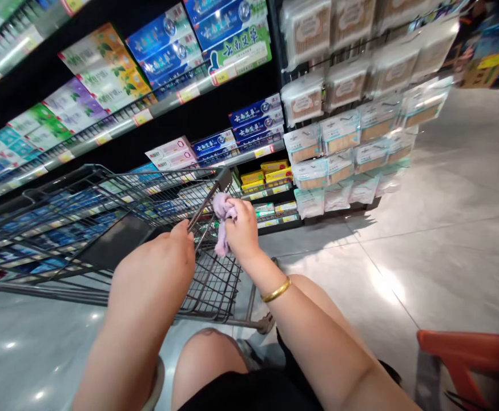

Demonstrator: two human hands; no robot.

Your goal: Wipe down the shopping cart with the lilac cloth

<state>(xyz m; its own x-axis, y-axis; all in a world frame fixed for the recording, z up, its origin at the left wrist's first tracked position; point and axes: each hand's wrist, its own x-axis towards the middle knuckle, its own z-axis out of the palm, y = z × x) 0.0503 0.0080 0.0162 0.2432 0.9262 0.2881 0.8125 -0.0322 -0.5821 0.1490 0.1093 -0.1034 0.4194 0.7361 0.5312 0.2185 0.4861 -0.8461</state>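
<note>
A dark wire shopping cart (209, 285) stands in front of me, tilted across the view. My left hand (164, 260) is closed round a thin metal bar at the cart's near end. Just to its right, my right hand (241, 225) grips a bunched pale purple cloth (221, 206), part of which hangs below the fingers. The cloth is against or very close to the cart's end frame; contact cannot be made out. A gold bangle (276, 289) circles my right wrist.
Shelves (164, 107) of boxed goods run behind the cart. Hanging packs (341, 134) fill a rack to their right. An orange-red object (467, 345) stands at the lower right on the grey tiled floor (403, 251). My bent knees show below.
</note>
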